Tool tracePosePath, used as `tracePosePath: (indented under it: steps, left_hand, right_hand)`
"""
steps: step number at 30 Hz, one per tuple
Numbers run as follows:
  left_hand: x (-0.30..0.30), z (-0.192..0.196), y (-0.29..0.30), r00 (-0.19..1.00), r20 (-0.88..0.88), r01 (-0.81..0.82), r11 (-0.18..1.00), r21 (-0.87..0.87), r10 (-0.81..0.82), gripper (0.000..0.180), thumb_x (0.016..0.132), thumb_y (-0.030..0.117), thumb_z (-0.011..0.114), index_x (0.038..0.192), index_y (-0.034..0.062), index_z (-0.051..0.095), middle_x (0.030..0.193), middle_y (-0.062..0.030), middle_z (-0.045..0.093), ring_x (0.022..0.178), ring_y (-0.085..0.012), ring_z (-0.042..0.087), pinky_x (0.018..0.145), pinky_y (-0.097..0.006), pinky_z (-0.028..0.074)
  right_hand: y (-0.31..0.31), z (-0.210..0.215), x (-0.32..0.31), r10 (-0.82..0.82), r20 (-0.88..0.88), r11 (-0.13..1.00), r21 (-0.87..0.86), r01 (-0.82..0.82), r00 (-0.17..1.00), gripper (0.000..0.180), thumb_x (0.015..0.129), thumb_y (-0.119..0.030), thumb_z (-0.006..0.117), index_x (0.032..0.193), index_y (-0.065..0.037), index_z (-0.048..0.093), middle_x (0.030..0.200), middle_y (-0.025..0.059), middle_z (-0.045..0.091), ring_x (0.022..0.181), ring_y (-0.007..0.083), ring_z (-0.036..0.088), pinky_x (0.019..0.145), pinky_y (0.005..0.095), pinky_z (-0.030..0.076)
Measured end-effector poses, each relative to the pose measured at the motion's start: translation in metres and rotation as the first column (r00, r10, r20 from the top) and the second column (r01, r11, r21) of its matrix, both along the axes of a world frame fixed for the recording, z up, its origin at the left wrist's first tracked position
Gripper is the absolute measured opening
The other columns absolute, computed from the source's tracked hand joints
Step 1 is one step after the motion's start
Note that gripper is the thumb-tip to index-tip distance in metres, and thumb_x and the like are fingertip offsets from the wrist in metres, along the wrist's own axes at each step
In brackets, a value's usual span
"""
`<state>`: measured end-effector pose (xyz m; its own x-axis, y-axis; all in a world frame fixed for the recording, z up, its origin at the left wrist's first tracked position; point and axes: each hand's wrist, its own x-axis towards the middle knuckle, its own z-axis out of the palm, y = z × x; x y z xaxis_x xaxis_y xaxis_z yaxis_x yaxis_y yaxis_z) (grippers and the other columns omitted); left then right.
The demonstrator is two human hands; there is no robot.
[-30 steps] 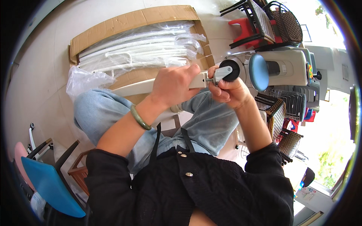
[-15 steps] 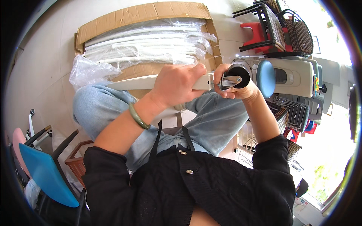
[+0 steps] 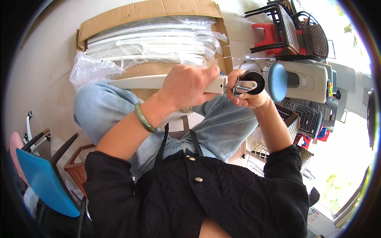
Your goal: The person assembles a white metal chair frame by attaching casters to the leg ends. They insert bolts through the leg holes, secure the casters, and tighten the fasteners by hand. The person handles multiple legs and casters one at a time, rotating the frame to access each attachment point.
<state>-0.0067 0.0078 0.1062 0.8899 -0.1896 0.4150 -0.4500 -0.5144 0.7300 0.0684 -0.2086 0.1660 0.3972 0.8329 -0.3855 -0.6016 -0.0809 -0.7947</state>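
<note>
My left hand [image 3: 186, 86] is closed around a white metal bar [image 3: 139, 82] near its right end, with the bar lying across my knees. In my right hand [image 3: 254, 100] is a caster wheel [image 3: 253, 82] with a black tread and a silver metal fork, gripped by the fork. The caster sits at the bar's open end; a short stretch of its stem shows between the two. How deep the stem reaches into the bar is hidden. A green bangle [image 3: 145, 118] circles my left wrist.
Ahead on the tiled floor lies an open cardboard box [image 3: 151, 10] holding several white tubes [image 3: 151, 43] in bubble wrap [image 3: 93, 71]. Right of my hands is a round blue stool seat [image 3: 277, 82]. Woven chairs [image 3: 313, 39] stand far right; a blue chair [image 3: 43, 180] is at left.
The caster has turned slightly in my right hand, and a bit more of its stem shows beside the bar's end. My left hand keeps its grip; the view has shifted a little.
</note>
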Motion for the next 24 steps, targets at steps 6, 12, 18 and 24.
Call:
tracePosePath:
  steps: [6, 12, 18, 24]
  left_hand:
    - [0.0, -0.001, -0.001, 0.999, 0.037, -0.039, 0.999, -0.013, 0.039, 0.039, 0.074, 0.031, 0.076, 0.096, 0.0088, 0.053, 0.074, -0.0091, 0.065, 0.069, -0.0298, 0.066, 0.06, -0.039, 0.052]
    - [-0.005, -0.005, -0.016, 0.989, 0.092, -0.12, 0.992, 0.03, 0.116, 0.037, 0.074, 0.032, 0.075, 0.094, 0.0077, 0.055, 0.071, -0.0076, 0.062, 0.066, -0.0278, 0.066, 0.058, -0.038, 0.052]
    - [-0.015, -0.005, -0.031, 0.99, 0.114, -0.092, 0.995, 0.038, 0.087, 0.034, 0.072, 0.028, 0.074, 0.092, 0.008, 0.055, 0.071, -0.0056, 0.06, 0.065, -0.0257, 0.065, 0.057, -0.036, 0.051]
    - [-0.02, -0.003, -0.034, 0.993, 0.11, -0.041, 0.999, 0.021, 0.038, 0.027, 0.074, 0.022, 0.073, 0.09, 0.0075, 0.056, 0.072, -0.0086, 0.06, 0.065, -0.0291, 0.064, 0.058, -0.039, 0.051]
  right_hand:
    - [0.005, -0.005, -0.033, -0.259, -0.273, 0.958, 0.052, 0.284, 0.926, 0.045, 0.086, -0.025, 0.076, 0.12, -0.006, 0.052, 0.069, 0.0085, 0.056, 0.041, 0.008, 0.038, 0.04, 0.0216, 0.029]
    - [0.01, 0.005, -0.066, -0.443, -0.588, 0.816, 0.048, 0.576, 0.676, 0.026, 0.103, -0.028, 0.049, 0.12, -0.009, 0.053, 0.078, 0.0056, 0.054, 0.046, 0.0091, 0.036, 0.043, 0.0226, 0.031]
    - [0.013, 0.027, -0.094, -0.6, -0.664, 0.665, -0.105, 0.739, 0.445, 0.028, 0.106, -0.028, 0.041, 0.118, -0.006, 0.054, 0.077, 0.0057, 0.054, 0.047, 0.0104, 0.036, 0.044, 0.0233, 0.031]
    - [0.011, 0.024, -0.105, -0.629, -0.664, 0.624, -0.122, 0.771, 0.404, 0.03, 0.107, -0.029, 0.039, 0.117, -0.006, 0.054, 0.076, 0.004, 0.052, 0.049, 0.0105, 0.036, 0.045, 0.024, 0.03]
